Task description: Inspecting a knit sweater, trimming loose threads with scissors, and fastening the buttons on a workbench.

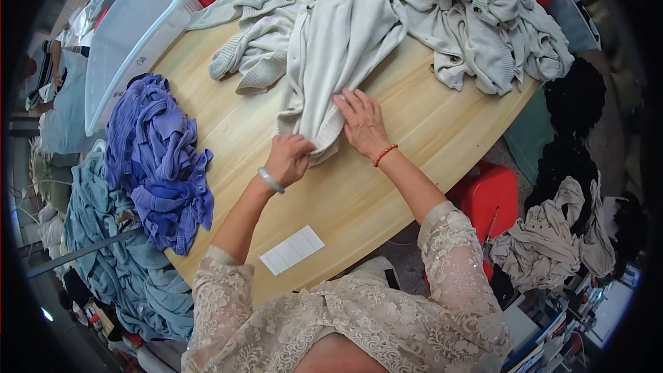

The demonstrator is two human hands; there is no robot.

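A pale grey-green knitted cardigan (338, 48) lies stretched along the wooden table (387, 186), its lower end toward me. My left hand (289, 157) is closed around the garment's bottom hem. My right hand (362, 123) lies flat on the fabric beside it, fingers spread, pressing the knit to the table. I wear a pale bangle on the left wrist and an orange bead bracelet on the right.
More pale cardigans (483, 21) are heaped at the far right of the table. A purple knit pile (162, 166) lies at the left edge, blue-grey garments (117, 269) below it. A white label strip (291, 250) lies near me. A clear plastic bin (131, 27), red stools (487, 197).
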